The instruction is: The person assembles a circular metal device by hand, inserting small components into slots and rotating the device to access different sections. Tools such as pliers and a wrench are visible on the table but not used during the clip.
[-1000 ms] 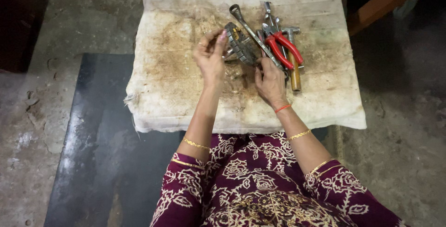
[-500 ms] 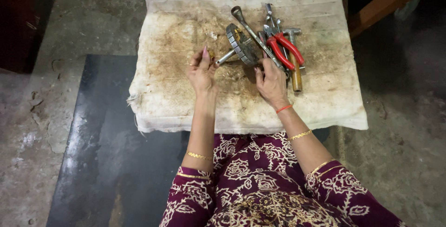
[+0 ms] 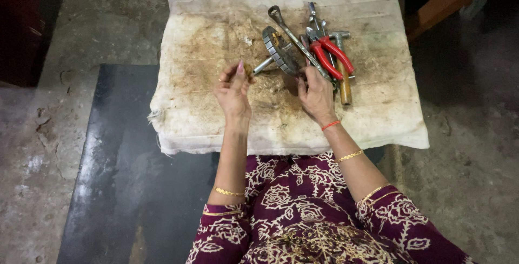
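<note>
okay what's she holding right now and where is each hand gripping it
Left hand pinches something small at its fingertips; too small to identify. Right hand rests by the spanner and gear wheel; whether it grips anything cannot be told.

Red-handled pliers point(image 3: 331, 56) lie near the far edge of a stained off-white cloth point(image 3: 216, 118); maroon floral-print sleeves point(image 3: 227, 237) below

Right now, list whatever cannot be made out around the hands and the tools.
Head view only:
- Left hand: the small piece pinched in its fingers is too small to identify.
- Right hand: whatever its fingers touch lies beneath them.
- Wheel: its far face is turned away.
- Red-handled pliers: the tips are buried in the tool pile.
- Cloth: covers whatever supports it.
</note>
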